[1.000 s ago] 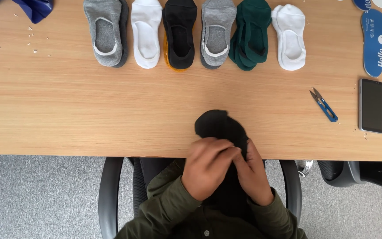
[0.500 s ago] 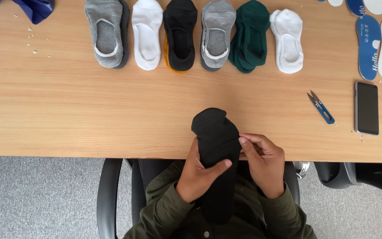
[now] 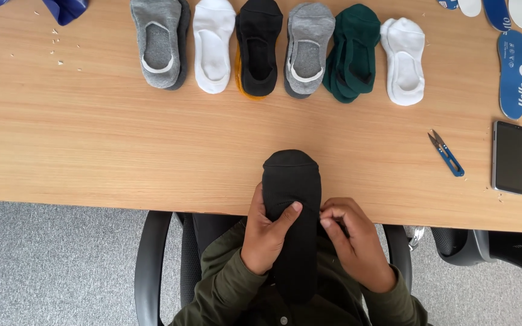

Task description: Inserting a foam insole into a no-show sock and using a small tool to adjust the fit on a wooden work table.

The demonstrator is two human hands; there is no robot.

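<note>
- While I look down from the head camera, I see the left hand (image 3: 267, 238) wrapped around the black sock (image 3: 292, 199): its thumb lies pressed across the front of the sock and the other fingers are curled behind, so I judge it a firm hold.
- The right hand (image 3: 351, 241) pinches the sock's right edge between the thumb tip and the bent fingers; what is exactly between the tips I cannot tell.
- The sock stands with its rounded toe at 12 o'clock, on the near edge of the wooden table (image 3: 92, 145), and its lower part hangs down over my lap.
- Risk: the sock looks stretched over something flat inside. If the right pinch pulls too hard at 3 o'clock, the fabric may twist or slide off crooked.
- Risk: most of the sock is off the table. If the left hold loosens, it could drop to the lap or the floor.
- Further out, at 12 o'clock, a row of socks (image 3: 279, 51) lies well apart; a long push forward could disturb it.
- At 2 o'clock lie the blue thread snips (image 3: 447, 154), and near them a dark phone (image 3: 509, 157); a wide sweep of the right elbow could knock them.
</note>
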